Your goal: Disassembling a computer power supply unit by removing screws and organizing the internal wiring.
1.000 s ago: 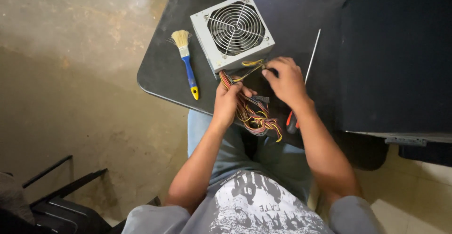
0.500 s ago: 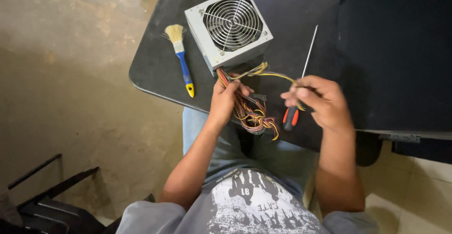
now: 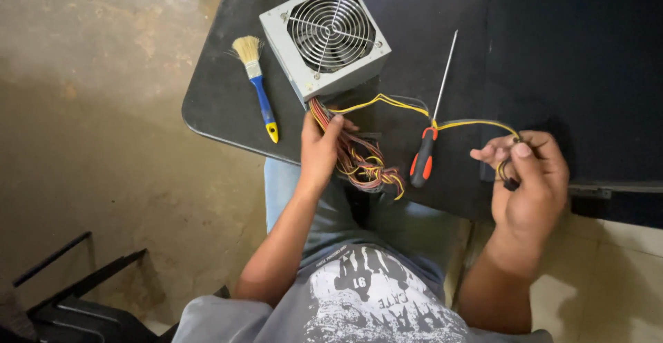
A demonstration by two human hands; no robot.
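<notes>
Gripping the wire bundle (image 3: pixel 356 160) where it leaves the power supply (image 3: pixel 324 35), the left hand (image 3: pixel 319 151) has its fingers curled round the coloured wires, thumb on the near side, closed firmly on them. The right hand (image 3: pixel 528 177) is off past the desk's right near edge, its fingers bent in and pinching the end of a yellow-and-black cable (image 3: pixel 414 111); a small dark connector shows under the fingertips, though its shape is hard to tell.

The cable runs long and low across the desk (image 3: pixel 221 108), from the power supply on the left out to the right hand, arching slightly and crossing over the screwdriver (image 3: pixel 431 118). The rest of the bundle hangs in a loose tangle over the near edge, between the two hands.

The power supply sits fan-up near the far edge, turned at an angle, its wire side facing the person. The screwdriver lies with its shaft pointing away and its red-and-black handle toward the near edge. A brush (image 3: pixel 257 84) lies by the left edge, bristles away.
</notes>
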